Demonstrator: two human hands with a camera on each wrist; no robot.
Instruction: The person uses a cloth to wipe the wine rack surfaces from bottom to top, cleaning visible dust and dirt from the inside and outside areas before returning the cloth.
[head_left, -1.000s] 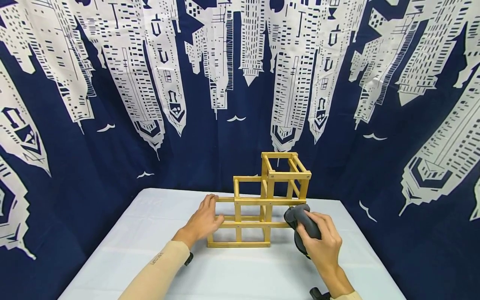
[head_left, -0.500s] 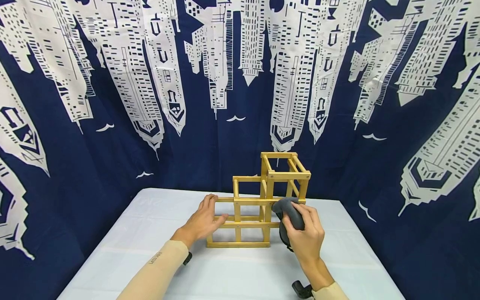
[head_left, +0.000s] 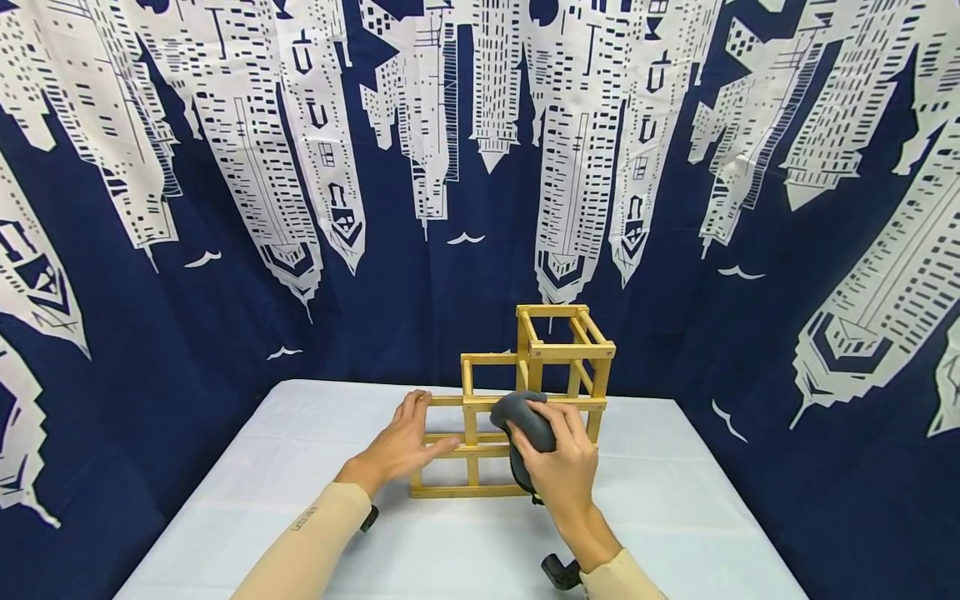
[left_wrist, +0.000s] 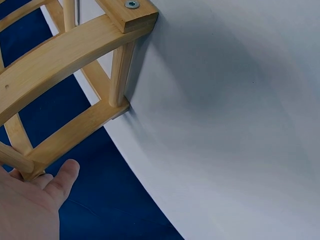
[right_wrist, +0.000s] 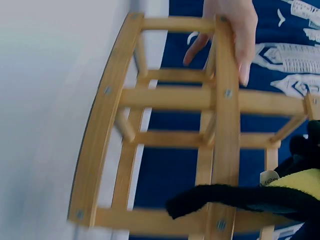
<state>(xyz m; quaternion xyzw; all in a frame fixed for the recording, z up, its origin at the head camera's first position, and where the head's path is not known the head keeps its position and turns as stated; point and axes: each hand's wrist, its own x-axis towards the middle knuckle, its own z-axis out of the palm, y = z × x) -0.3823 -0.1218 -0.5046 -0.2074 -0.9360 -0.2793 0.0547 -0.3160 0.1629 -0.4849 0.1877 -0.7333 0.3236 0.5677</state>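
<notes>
My left hand (head_left: 401, 446) holds the left end of a stepped wooden rack (head_left: 474, 406). Its fingers lie over the upper corner, with the thumb extended in front. In the left wrist view, the thumb (left_wrist: 64, 182) shows beside the corner of the wooden frame. My right hand (head_left: 566, 467) grips a dark grey, soft padded item (head_left: 528, 425) with a rounded top, in front of the rack's middle. In the right wrist view, a black strap (right_wrist: 210, 195) and a yellow patch (right_wrist: 299, 181) on it show before the bars; its exact kind is unclear.
The rack stands upright on a white-covered table (head_left: 450, 554), with a taller cube section at its right. Behind the table hangs a navy curtain (head_left: 405, 317) printed with white upside-down buildings. Dark wrist-camera mounts (head_left: 558, 571) sit at both wrists.
My right hand has carried the grey padded item leftward along the front of the rack, from its right end to its middle. The left hand stays at the rack's left end, its thumb stretched further right.
</notes>
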